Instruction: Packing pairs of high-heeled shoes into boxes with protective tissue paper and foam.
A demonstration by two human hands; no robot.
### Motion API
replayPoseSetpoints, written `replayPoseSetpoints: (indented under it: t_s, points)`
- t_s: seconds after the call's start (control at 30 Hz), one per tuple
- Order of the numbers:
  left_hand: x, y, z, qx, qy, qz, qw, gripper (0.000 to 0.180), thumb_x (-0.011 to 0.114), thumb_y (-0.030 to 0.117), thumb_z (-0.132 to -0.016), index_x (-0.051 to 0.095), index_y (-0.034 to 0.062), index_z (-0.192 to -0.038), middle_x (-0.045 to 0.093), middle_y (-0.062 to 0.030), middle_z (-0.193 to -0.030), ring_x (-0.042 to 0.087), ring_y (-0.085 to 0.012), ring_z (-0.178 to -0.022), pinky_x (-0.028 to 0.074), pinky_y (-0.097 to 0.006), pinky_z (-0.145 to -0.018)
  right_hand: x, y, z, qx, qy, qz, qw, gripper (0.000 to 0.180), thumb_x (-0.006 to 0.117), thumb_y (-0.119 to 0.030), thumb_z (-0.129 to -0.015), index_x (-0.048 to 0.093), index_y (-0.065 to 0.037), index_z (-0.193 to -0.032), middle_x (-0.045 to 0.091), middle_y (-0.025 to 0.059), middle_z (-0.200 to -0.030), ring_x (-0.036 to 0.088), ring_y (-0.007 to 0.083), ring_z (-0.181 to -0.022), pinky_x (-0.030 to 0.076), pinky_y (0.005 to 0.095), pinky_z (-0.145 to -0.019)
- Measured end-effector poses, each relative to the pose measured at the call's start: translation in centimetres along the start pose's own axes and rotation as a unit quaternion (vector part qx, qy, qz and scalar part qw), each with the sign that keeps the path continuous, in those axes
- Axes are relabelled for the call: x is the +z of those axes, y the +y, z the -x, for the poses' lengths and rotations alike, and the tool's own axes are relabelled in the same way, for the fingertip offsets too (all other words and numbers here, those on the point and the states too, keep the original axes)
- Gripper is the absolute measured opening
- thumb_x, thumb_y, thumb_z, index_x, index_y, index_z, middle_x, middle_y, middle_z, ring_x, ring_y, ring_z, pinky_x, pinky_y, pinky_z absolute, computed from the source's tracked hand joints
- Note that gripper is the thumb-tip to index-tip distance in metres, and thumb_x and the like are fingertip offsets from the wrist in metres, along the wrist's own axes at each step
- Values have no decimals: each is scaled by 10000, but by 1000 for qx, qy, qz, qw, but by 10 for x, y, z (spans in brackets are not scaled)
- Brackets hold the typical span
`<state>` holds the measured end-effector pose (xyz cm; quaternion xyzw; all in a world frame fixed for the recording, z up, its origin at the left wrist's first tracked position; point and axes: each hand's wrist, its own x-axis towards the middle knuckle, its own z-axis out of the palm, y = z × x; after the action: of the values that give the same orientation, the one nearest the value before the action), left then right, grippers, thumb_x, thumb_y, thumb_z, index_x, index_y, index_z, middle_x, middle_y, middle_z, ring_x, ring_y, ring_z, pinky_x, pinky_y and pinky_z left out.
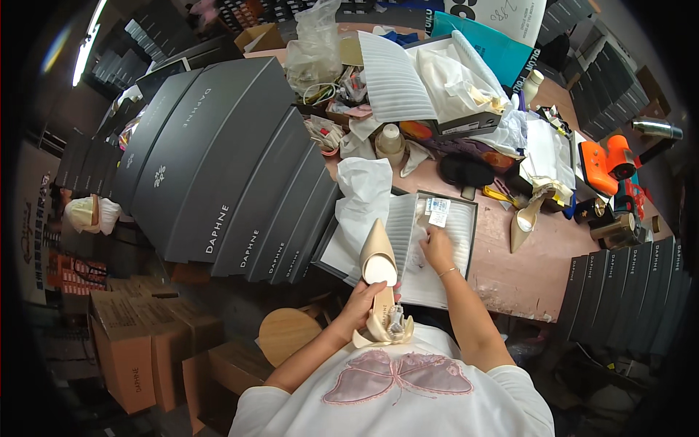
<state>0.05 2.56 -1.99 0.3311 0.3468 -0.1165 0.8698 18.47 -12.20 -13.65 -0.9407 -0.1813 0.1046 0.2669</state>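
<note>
My left hand (358,306) is wrapped round a beige pointed-toe shoe (376,240), its toe pointing away from me. White padding fills the toe, and a bow-like trim sits at the heel end near my shirt. To its right, my right hand (437,252) is closed over an open shoebox (475,251); what its fingers pinch, if anything, is hidden. A white printed label (437,212) lies just beyond those fingers. Ribbed white foam (457,285) lines the box, and white tissue paper (364,191) spreads beside it. A similar beige shoe (521,227) rests on the table at right.
Tall stacks of dark grey shoeboxes stand left (218,160) and right (626,288) of the pink table (510,284). At the back sits another open box (466,125) with tissue. An orange tool (601,166), a black brush-like object (466,170) and cartons (135,357) on the floor also show.
</note>
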Motion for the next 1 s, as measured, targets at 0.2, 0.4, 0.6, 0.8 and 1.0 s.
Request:
replayPoseSetpoints:
  t_s: [0.2, 0.4, 0.6, 0.8, 1.0]
  points:
    - [-16, -3, -20, -65, 12, -32, 997, 429, 435, 422, -975, 554, 44, -1139, 633, -146, -1031, 644, -188, -875, 545, -319, -743, -92, -46, 38, -10, -55, -253, 966, 193, 659, -155, -770, 578, -30, -893, 615, 148, -785, 615, 299, -713, 490, 388, -605]
    - [16, -14, -21, 26, -62, 108, 992, 563, 392, 548, -938, 505, 54, -1185, 636, -97, -919, 637, -206, -750, 533, -319, -661, -74, -111, 66, -234, -33, -42, 971, 275, 673, -166, -747, 552, -73, -976, 546, 86, -918, 576, 265, -860, 457, 353, -704]
    - [-9, -38, -21, -28, 30, 69, 997, 611, 358, 603, -932, 552, 49, -1102, 623, -109, -913, 613, -210, -721, 522, -305, -625, -65, -86, 49, -249, -121, -89, 957, 715, 699, -209, -761, 379, -90, -1390, 469, 209, -1312, 527, 380, -1114, 448, 436, -906]
    - [-8, -19, -14, -50, 61, 106, 991, 610, 384, 601, -928, 539, 57, -1157, 630, -118, -941, 616, -213, -768, 533, -333, -675, -14, -7, 40, -94, -167, 42, 981, 421, 707, -205, -772, 524, -25, -1105, 589, 189, -1025, 616, 343, -902, 518, 427, -730]
    - [-9, -24, -24, -14, 78, 85, 993, 620, 351, 596, -933, 514, 55, -1188, 622, -125, -983, 621, -233, -835, 528, -358, -748, -60, -43, 74, -87, -125, -203, 967, 226, 684, -94, -749, 548, -29, -917, 576, 135, -935, 595, 288, -818, 509, 381, -662]
